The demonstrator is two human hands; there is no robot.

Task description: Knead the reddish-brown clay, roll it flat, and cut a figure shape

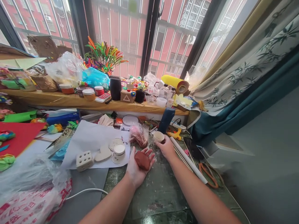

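Reddish-brown clay (pixel 142 161) rests on the upturned left hand (pixel 136 175), its fingers loosely spread. At one o'clock from the clay, the right hand (pixel 168 148) grips a cream cup (pixel 159 136) in its fingers; at nine o'clock, a dice (pixel 84 160) sits on paper (pixel 91 133).

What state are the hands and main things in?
Left hand: open, palm up.
Reddish-brown, clay-like lump: resting on that palm.
Small, cream, round cup: upright, open-topped.
Right hand: gripping that cup.
Clear plastic bag: crumpled, reddish-brown material inside.
Yellow, flexible sheet: rolled up.
Patterned, pale fabric curtain: drawn aside.
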